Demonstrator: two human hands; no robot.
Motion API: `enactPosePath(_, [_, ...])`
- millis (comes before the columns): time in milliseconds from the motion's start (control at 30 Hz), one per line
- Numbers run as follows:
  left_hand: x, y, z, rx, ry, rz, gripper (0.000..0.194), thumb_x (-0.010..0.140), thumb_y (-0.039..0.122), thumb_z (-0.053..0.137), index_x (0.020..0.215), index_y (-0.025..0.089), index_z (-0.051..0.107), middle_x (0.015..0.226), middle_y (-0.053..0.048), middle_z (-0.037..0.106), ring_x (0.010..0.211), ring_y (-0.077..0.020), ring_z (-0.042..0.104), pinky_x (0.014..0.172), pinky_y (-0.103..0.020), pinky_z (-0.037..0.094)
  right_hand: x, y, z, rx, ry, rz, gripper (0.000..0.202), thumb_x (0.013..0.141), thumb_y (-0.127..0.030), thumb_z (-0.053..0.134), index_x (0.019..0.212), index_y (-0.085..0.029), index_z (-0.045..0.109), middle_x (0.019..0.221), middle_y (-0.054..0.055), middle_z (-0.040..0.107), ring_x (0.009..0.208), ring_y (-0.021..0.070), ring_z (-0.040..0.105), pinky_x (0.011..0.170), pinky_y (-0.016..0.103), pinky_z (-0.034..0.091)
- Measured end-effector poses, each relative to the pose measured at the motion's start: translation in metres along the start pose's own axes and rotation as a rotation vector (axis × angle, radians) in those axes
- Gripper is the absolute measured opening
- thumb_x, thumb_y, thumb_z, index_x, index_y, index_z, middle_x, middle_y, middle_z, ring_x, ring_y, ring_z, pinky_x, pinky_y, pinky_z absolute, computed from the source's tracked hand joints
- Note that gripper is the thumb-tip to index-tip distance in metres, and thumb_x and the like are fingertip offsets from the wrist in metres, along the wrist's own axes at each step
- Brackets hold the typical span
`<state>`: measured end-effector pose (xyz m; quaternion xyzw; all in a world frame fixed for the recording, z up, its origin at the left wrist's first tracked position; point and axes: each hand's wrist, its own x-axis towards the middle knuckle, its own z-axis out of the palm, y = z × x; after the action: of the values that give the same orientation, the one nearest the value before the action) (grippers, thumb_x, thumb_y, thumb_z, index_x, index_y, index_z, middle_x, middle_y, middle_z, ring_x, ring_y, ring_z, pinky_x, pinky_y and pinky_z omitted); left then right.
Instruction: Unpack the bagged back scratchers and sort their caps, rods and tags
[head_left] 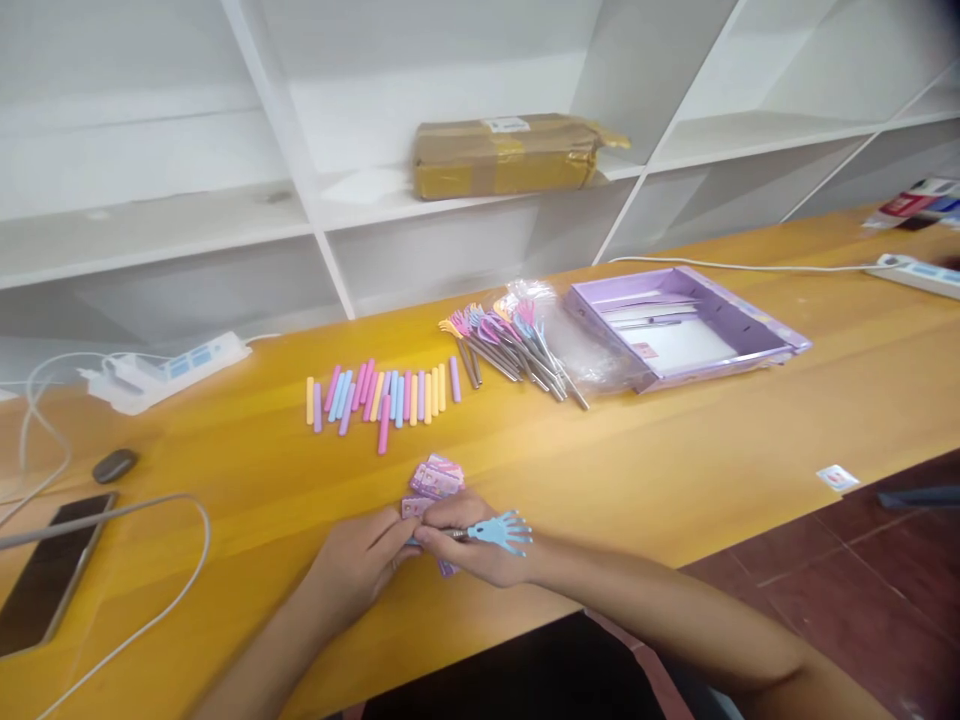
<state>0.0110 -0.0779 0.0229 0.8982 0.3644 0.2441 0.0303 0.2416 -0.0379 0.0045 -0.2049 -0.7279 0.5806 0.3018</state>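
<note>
My left hand (365, 555) is closed around the blue handle end of a small back scratcher, near the table's front edge. Fingers of my right hand (472, 540) pinch its metal rod, close to the blue hand-shaped head (501, 532) that points right. The two hands touch. Just beyond them lies a small pile of pink and purple printed cards (437, 476), partly covered by my right hand. Farther back, several coloured handle tubes (383, 424) lie in a loose row. To their right is a heap of metal rods with coloured hand-shaped heads (517, 345).
A purple open box (720, 290) and clear plastic wrap (592, 350) lie at the back right. Power strips (176, 370), cables, a phone (56, 570) and a dark oval object (115, 465) are at left. A taped carton (510, 160) sits on the shelf.
</note>
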Motion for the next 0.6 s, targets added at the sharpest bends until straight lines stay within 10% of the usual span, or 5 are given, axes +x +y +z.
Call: enactPosePath(600, [0.0005, -0.0073, -0.0091, 0.000, -0.095, -0.013, 0.037, 0.118, 0.037, 0.037, 0.091, 0.021, 0.057, 0.072, 0.002, 0.059, 0.059, -0.0155, 0.052, 0.057, -0.030, 0.034, -0.0048, -0.0003, 0.0034, 0.271, 0.085, 0.151, 0.057, 0.108, -0.051, 0.058, 0.063, -0.016, 0.052, 0.058, -0.001, 0.055, 0.055, 0.0086, 0.046, 0.055, 0.023, 0.032])
